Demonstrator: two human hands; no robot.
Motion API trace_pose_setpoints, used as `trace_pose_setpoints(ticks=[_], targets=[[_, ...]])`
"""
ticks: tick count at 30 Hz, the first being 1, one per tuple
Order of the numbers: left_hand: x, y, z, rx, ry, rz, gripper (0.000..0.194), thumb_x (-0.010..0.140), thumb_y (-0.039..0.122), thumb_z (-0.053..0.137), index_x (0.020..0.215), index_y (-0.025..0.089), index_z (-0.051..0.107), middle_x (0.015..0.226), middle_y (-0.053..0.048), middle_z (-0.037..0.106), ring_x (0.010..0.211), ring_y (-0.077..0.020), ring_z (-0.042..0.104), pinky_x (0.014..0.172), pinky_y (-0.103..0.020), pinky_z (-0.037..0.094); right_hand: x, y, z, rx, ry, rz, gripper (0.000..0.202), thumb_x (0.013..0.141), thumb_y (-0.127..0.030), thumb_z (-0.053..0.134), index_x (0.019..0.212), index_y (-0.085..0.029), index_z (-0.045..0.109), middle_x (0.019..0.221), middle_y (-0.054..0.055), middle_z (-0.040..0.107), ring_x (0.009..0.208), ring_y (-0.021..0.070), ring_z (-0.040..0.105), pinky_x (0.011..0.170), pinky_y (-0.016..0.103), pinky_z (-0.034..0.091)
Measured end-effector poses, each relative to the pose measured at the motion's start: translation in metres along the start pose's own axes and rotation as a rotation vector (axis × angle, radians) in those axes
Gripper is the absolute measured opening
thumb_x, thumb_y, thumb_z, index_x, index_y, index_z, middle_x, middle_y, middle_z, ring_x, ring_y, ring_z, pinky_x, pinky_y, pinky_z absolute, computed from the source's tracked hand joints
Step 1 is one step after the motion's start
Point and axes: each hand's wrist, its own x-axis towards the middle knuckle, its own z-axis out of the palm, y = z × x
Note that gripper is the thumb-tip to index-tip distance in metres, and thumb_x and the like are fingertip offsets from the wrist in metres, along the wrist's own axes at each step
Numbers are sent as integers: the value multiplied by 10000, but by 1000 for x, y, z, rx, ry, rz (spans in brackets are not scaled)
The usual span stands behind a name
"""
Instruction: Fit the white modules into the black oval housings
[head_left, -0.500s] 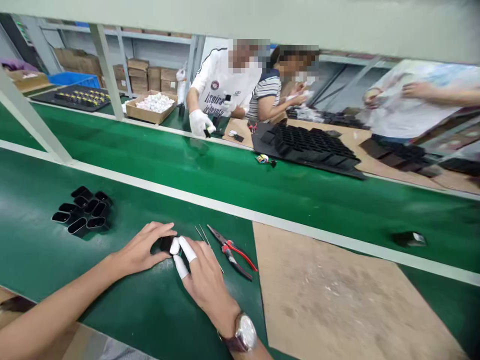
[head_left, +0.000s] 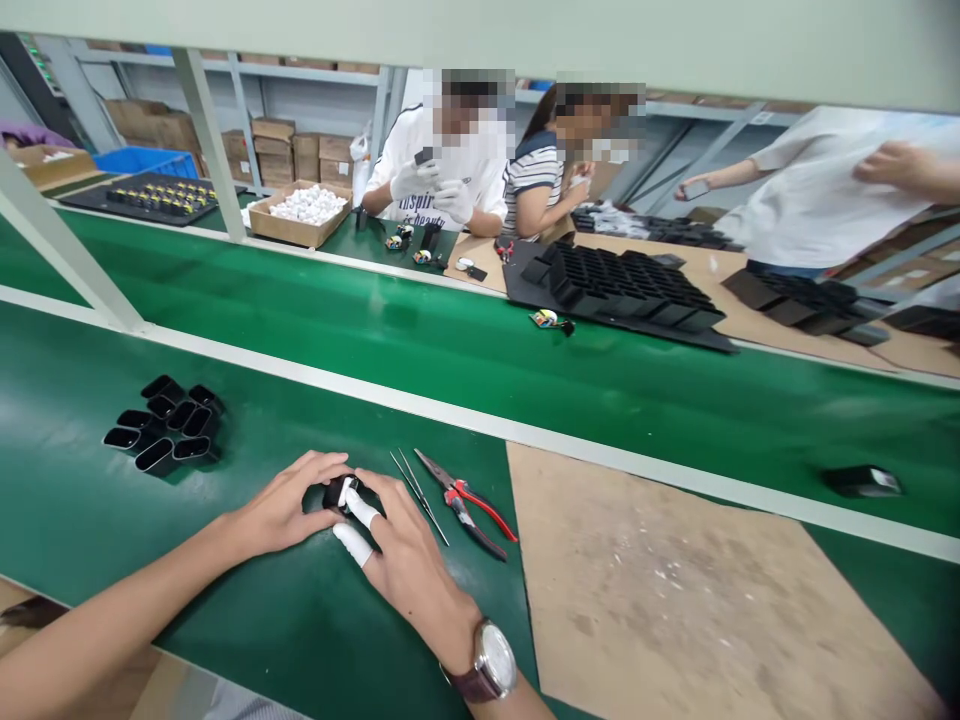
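Small black housing (head_left: 334, 492) is pinched between left hand (head_left: 289, 510) and right hand (head_left: 409, 560) on the green bench; seven more housings (head_left: 166, 425) wait nearby, pliers (head_left: 465, 502) untouched.

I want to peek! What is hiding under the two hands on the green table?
A small black part shows between the left hand and the right hand, resting on the green table. The fingers cover most of it, so its full shape stays hidden.
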Motion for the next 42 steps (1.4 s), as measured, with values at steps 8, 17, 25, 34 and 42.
trace_pose_setpoints(ticks=[8, 17, 25, 34, 42], targets=[[0, 13, -6, -75, -110, -29, 763, 978, 170, 587, 1616, 351, 209, 1465, -44, 662, 1357, -225, 636, 1160, -427, 503, -6, 7, 8, -32, 34, -21, 408, 964, -35, 557, 1348, -169, 596, 1373, 168, 598, 1258, 294, 581, 1020, 485, 595], [1, 16, -7, -53, -99, -27, 779, 949, 151, 570, 1611, 348, 209, 1408, -28, 691, 1300, -218, 667, 1130, -396, 520, 1, 2, -2, -106, -50, -60, 381, 975, -50, 525, 1332, -153, 611, 1250, 158, 636, 1096, 297, 589, 901, 482, 605], [1, 16, -5, -44, -118, -44, 725, 998, 216, 589, 1612, 370, 236, 1395, -23, 689, 1299, -224, 657, 1114, -404, 534, -1, 3, -3, -54, -58, -50, 396, 1003, -80, 514, 1378, -184, 588, 1210, 136, 650, 1039, 277, 625, 855, 439, 596], [0, 8, -7, 10, -43, -33, 777, 979, 198, 601, 1630, 348, 204, 1370, -27, 702, 1297, -225, 658, 1145, -419, 518, -5, 31, -12, -533, 89, 147, 328, 1051, -225, 520, 1341, -82, 571, 1149, 213, 653, 1017, 357, 639, 805, 504, 590], [0, 7, -8, 39, -54, -59, 712, 1036, 299, 620, 1638, 323, 238, 1394, -61, 699, 1348, -253, 631, 1143, -446, 528, -6, 26, -6, -470, 49, 71, 323, 949, -7, 414, 1146, -128, 641, 1004, 119, 664, 852, 256, 639, 712, 381, 563]])
